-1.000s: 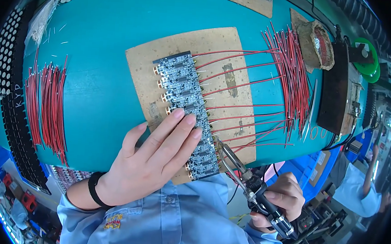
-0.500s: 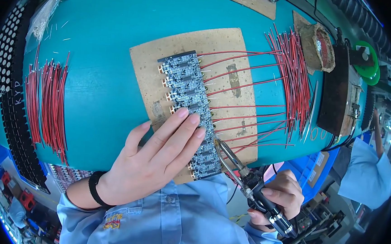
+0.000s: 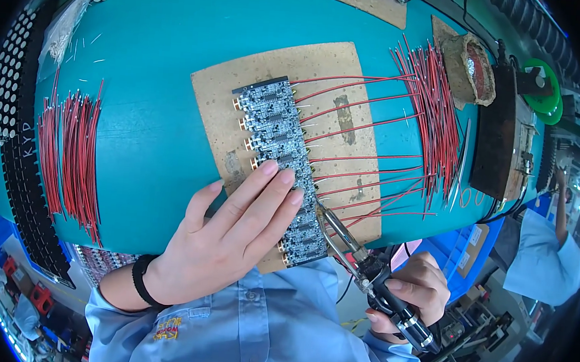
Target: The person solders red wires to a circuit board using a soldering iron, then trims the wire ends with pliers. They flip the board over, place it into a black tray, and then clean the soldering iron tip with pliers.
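Note:
A long panel of circuit boards (image 3: 264, 122) lies slantwise on a brown board (image 3: 342, 63). My left hand (image 3: 233, 227) rests flat over the panel's lower middle, its fingers stretched out and hiding some of it. In my closed right hand (image 3: 417, 291) is a black-handled soldering iron (image 3: 383, 292) with a thin metal feed tube beside its shaft. The iron's tip meets the panel's right edge, just right of my left fingertips. Several red wires (image 3: 352, 156) run from that edge toward a bundle of red wires (image 3: 435, 124) on the right.
Another red wire bundle (image 3: 76, 159) lies at the left of the teal mat (image 3: 150, 164). Far right stand a rough brown cup (image 3: 460, 72), a dark metal box (image 3: 498, 142) and a green spool (image 3: 543, 98). A co-worker's blue sleeve (image 3: 540, 259) shows beyond the table.
Almost nothing differs. The panel's far end sits very slightly further left, and the co-worker at the right has shifted a little. Both my hands hold the same places.

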A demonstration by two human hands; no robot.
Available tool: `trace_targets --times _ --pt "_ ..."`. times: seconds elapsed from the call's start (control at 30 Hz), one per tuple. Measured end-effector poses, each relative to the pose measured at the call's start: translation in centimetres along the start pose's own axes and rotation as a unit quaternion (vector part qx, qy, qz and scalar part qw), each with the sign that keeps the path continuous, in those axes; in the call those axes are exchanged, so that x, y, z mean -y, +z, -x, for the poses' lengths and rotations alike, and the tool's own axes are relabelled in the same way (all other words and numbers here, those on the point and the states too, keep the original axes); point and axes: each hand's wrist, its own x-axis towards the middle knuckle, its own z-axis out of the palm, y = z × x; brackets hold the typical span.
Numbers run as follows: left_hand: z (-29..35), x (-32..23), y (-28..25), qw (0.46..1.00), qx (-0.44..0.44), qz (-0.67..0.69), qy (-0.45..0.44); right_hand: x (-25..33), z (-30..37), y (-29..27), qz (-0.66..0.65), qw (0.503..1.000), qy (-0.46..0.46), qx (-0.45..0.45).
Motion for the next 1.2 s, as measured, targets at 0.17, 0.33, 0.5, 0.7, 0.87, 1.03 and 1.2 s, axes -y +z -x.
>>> trace_targets --times 0.17,0.33,0.5,0.7,0.87,1.03,1.2 --pt "0.0 0.0 0.1 0.999 -0.009 0.036 -0.001 0.1 0.1 -0.2 0.004 1.0 -0.003 0.011" --pt "-0.1 0.1 0.0 1.0 -0.004 0.031 0.005 0.1 0.0 -0.3 0.005 1.0 -0.006 0.014" --pt "0.0 0.1 -0.1 0.999 0.004 0.036 0.004 0.1 0.0 -0.2 -0.008 1.0 -0.007 -0.018" --pt "-0.1 0.0 -0.6 1.0 0.018 0.01 0.001 0.1 0.1 -0.2 0.01 1.0 -0.009 0.008" --pt "-0.1 0.1 -0.6 1.0 0.022 -0.007 0.001 -0.1 0.0 -0.1 0.009 1.0 -0.017 0.013" --pt "-0.3 0.2 -0.6 1.0 0.016 -0.015 0.004 -0.5 -0.1 -0.8 0.01 1.0 -0.006 -0.022" --pt "-0.3 0.2 -0.9 1.0 0.022 -0.006 0.002 -0.9 -1.6 -2.0 0.107 0.965 0.141 -0.192"
